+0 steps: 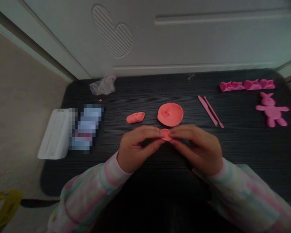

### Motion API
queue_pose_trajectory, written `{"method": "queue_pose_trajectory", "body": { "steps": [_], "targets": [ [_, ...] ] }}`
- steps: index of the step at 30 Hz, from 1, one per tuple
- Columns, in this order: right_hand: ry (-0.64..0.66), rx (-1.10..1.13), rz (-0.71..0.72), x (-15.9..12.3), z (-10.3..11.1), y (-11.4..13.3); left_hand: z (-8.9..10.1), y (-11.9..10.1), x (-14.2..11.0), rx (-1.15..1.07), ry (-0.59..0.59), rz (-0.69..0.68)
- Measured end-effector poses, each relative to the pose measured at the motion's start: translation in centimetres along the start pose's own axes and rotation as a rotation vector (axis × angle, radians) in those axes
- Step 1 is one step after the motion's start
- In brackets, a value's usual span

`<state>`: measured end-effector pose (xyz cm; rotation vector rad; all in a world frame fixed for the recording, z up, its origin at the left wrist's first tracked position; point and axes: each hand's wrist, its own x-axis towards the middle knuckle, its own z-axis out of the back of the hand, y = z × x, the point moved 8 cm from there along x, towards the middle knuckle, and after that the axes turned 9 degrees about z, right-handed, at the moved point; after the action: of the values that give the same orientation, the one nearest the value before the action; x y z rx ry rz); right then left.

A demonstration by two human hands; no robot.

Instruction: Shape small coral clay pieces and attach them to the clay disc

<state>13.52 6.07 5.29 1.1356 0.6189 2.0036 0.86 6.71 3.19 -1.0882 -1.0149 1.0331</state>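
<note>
Between my fingertips is a small flattened disc of coral-pink modelling clay. My left hand pinches its left edge between thumb and fingers, while my right hand pinches the right edge. Just beyond the disc rests a shallow round clay dish, with a small curled piece of clay inside it. To the left of the dish lies a rough lump of the same clay. On the right, a pink plastic knife and a thin pink modelling stick lie side by side.
A pink clay rabbit figure lies at the right, below a row of pink shaped pieces. Toward the left are a crumpled clear wrapper, a blurred-out phone-like object and a white box. A white panel stands behind the dark table.
</note>
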Motion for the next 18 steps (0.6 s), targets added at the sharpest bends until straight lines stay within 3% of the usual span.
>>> {"method": "queue_pose_trajectory", "body": {
  "steps": [18],
  "targets": [
    [-0.14, 0.27, -0.233, -1.3, -1.0, -1.6, 0.0, 1.3, -0.3, -0.178, -0.109, 0.139]
  ]
}}
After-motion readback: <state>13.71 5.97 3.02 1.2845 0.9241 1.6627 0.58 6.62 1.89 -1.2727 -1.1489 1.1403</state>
